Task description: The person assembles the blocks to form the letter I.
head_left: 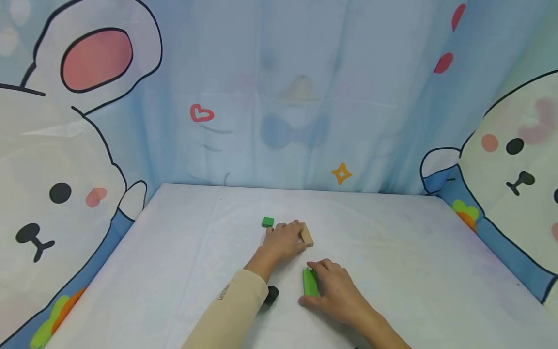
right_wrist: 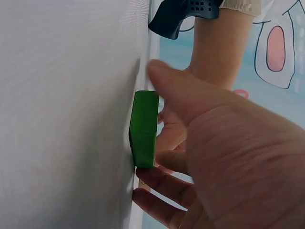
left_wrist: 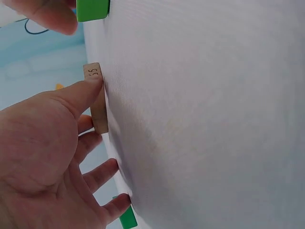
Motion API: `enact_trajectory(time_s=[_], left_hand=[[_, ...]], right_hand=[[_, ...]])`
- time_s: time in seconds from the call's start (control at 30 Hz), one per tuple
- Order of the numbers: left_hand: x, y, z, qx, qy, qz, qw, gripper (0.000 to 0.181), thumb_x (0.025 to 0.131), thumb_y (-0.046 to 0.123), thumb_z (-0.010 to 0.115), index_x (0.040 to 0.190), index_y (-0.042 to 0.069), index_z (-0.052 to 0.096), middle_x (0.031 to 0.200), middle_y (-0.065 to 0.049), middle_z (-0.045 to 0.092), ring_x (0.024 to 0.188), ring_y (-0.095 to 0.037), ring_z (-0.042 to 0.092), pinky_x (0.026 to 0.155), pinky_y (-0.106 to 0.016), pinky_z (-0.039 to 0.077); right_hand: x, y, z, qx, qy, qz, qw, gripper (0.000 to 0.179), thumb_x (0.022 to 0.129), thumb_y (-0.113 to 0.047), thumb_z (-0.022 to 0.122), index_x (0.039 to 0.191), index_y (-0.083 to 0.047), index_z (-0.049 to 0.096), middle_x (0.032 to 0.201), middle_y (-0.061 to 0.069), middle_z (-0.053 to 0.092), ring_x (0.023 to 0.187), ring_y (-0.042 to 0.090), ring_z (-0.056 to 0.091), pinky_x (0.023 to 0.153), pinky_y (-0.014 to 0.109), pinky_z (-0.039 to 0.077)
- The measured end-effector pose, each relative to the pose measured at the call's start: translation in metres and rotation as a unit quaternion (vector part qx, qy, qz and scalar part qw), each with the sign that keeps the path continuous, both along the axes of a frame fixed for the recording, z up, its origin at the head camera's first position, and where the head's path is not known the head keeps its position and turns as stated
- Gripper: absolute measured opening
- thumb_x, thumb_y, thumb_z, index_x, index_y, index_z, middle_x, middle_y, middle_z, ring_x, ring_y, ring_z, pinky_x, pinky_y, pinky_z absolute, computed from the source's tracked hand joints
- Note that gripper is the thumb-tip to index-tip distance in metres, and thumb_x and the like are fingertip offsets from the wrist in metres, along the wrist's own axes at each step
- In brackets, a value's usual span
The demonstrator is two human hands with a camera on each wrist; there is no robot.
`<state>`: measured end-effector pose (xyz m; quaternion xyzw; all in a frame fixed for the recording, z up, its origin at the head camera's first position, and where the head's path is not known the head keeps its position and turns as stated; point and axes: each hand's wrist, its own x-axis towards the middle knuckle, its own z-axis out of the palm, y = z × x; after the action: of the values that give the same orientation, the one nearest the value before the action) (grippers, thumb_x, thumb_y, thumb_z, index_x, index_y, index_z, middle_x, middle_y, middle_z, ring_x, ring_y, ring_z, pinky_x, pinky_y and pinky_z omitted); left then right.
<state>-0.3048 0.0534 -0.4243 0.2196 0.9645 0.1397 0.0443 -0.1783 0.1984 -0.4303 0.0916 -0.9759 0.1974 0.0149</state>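
Ahead, the left hand (head_left: 282,241) pinches a wooden block (head_left: 307,235), likely light, rigid, best held endwise; the right hand (head_left: 334,292) spreads wide.

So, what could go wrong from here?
The right hand spans the long green rectangular block, but the right wrist view shows a gap at its thumb, so closing unevenly might skew or shove the block.

The left hand holds the pale wooden rectangular block, its outer fingers spread close by the small green block; a sideways move could knock that one.
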Motion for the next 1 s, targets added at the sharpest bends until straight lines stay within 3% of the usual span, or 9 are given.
enact_trajectory(time_s=[0.17,0.37,0.67,1.0], left_hand=[[0.001,0.000,0.001,-0.003,0.001,-0.009,1.0000,0.062,0.105,0.046,0.057,0.161,0.026,0.038,0.168,0.002,0.036,0.151,-0.029,0.039,0.120,-0.059,0.032],[-0.001,-0.001,0.000,-0.005,0.000,-0.007,1.0000,0.062,0.105,0.045,0.057,0.161,0.026,0.038,0.168,0.003,0.035,0.152,-0.028,0.038,0.120,-0.058,0.032],[-0.001,0.001,-0.001,0.006,-0.008,0.004,0.9999,0.066,0.103,0.051,0.057,0.161,0.025,0.039,0.168,0.003,0.036,0.151,-0.027,0.039,0.120,-0.057,0.032],[0.004,0.002,0.005,0.004,0.018,0.013,0.9998,0.064,0.102,0.048,0.062,0.158,0.024,0.045,0.164,0.002,0.043,0.148,-0.027,0.044,0.115,-0.055,0.038]], right_hand=[[0.004,0.005,0.001,-0.060,0.012,0.000,0.9981,0.063,0.088,-0.045,0.081,0.139,-0.013,0.062,0.129,0.004,0.063,0.123,0.027,0.060,0.107,0.055,0.048],[0.007,0.012,-0.004,-0.119,0.035,0.005,0.9923,0.033,0.090,-0.029,0.081,0.122,-0.023,0.073,0.119,-0.004,0.063,0.119,0.023,0.063,0.103,0.053,0.051],[0.010,0.014,-0.007,-0.102,0.025,0.011,0.9944,0.030,0.089,-0.032,0.082,0.118,-0.028,0.073,0.121,-0.006,0.062,0.120,0.021,0.061,0.103,0.051,0.051],[0.011,0.014,-0.008,-0.090,0.031,0.010,0.9955,0.027,0.095,-0.028,0.076,0.121,-0.031,0.072,0.121,-0.008,0.064,0.123,0.023,0.060,0.105,0.053,0.050]])
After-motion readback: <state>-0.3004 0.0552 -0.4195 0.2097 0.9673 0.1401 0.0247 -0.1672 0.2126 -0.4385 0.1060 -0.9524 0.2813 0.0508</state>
